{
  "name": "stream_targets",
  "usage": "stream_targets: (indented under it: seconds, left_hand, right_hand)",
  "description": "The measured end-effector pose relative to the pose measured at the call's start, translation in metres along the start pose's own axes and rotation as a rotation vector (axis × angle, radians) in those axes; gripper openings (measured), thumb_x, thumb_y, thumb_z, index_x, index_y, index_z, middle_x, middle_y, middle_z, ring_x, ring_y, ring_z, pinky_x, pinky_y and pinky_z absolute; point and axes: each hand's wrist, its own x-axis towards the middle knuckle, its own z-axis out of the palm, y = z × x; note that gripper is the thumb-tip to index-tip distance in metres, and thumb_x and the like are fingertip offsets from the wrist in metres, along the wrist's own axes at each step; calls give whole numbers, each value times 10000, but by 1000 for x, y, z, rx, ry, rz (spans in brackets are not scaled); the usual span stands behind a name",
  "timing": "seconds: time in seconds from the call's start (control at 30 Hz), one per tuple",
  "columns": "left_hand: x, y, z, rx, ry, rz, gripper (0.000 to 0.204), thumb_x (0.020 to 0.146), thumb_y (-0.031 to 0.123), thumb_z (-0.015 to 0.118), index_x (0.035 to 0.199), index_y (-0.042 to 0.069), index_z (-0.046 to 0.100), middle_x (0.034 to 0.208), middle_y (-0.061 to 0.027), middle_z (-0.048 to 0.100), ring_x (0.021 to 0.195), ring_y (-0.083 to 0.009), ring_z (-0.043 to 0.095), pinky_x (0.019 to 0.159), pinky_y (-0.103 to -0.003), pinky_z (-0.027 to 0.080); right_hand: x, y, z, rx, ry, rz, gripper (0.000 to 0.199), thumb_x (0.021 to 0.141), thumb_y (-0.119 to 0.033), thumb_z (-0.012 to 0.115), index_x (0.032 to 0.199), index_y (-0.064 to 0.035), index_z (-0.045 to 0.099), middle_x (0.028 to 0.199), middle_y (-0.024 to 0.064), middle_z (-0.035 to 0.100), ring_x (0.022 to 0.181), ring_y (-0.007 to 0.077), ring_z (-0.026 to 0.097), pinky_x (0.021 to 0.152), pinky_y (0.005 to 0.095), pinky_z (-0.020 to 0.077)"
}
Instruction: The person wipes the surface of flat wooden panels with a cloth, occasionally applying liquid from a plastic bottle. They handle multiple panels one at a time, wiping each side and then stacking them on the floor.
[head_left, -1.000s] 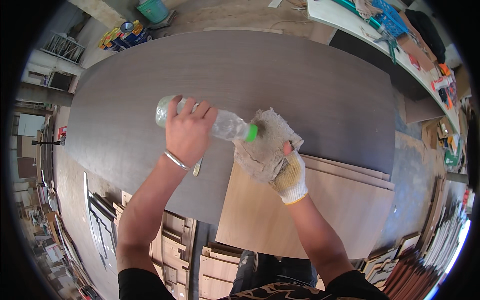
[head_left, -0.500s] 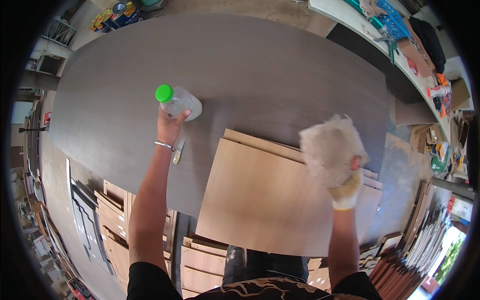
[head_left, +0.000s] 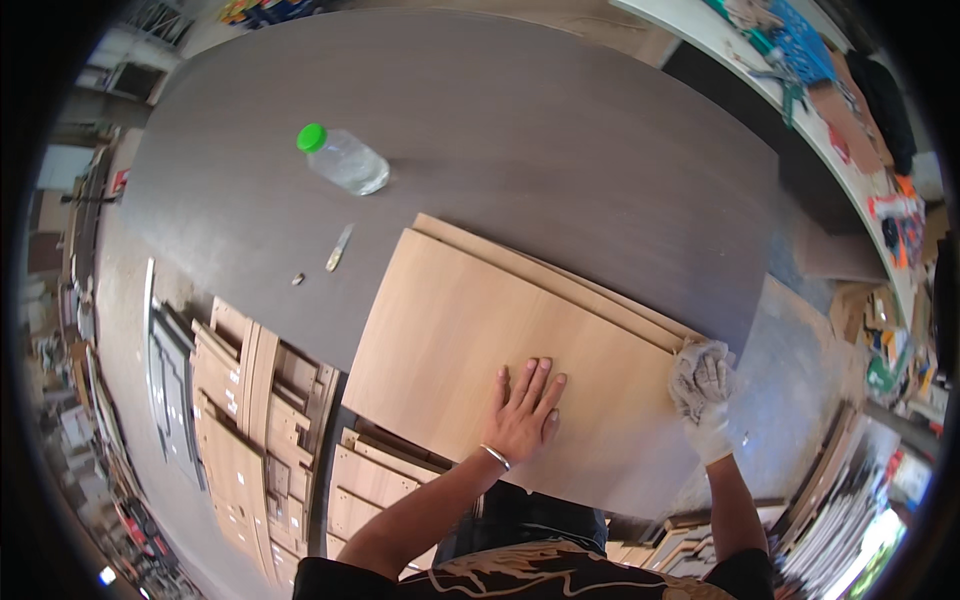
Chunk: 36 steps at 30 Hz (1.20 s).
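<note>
While on the panel (head_left: 440,310), left fingers (head_left: 535,385) roomily inside edges.

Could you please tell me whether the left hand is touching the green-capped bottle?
Apart. In the head view, bare wooden panel and grey tabletop plainly separate the left hand from the bottle.

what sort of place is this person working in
Probably a woodworking or furniture workshop: wood-grained panels lie stacked on a large grey-brown worktable, more cut boards show below its near edge, and a cluttered side bench stands beyond.
</note>
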Motion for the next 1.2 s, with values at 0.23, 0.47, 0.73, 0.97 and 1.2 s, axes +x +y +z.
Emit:
stream_targets:
  seconds: [0.23, 0.47, 0.73, 0.97, 1.2]
  left_hand:
    - [-4, -4, -7, 63, 45, -8, 526, 959, 313, 595, 1460, 155, 567, 1575, -152, 505, 1512, -335, 414, 1218, -684, 258]
    - [-2, 4, 9, -18, 103, -16, 462, 925, 328, 636, 1351, 152, 650, 1489, -119, 586, 1469, -321, 466, 1243, -663, 240]
    - [-1, -10, 12, -43, 76, 41, 384, 976, 342, 605, 1287, 119, 643, 1446, -97, 594, 1449, -298, 464, 1259, -646, 212]
    - [-3, -10, 9, -105, -263, -29, 405, 988, 333, 579, 1319, 105, 626, 1482, -106, 548, 1509, -314, 379, 1288, -634, 139]
    - [-14, -9, 26, -176, 6, 25, 389, 959, 345, 614, 1280, 126, 631, 1457, -93, 557, 1482, -306, 405, 1290, -642, 130]
  right_hand:
    - [163, -205, 123, -198, -30, -763, 569, 894, -333, 683, 1422, -122, 650, 1453, 169, 597, 1422, 389, 479, 1257, 587, 251]
    - [245, -311, 209, -196, 5, -826, 494, 917, -362, 654, 1341, -112, 692, 1459, 115, 615, 1434, 312, 468, 1248, 527, 250]
    - [226, -322, 195, -242, -2, -806, 575, 864, -363, 711, 1378, -109, 675, 1471, 141, 596, 1437, 340, 444, 1256, 547, 230]
    - [215, -330, 210, -159, -39, -865, 515, 847, -327, 736, 1300, -86, 700, 1462, 116, 609, 1448, 327, 422, 1258, 552, 220]
    - [221, -362, 211, -89, 19, -736, 388, 857, -300, 706, 1164, -64, 733, 1402, 93, 644, 1400, 304, 476, 1228, 500, 291]
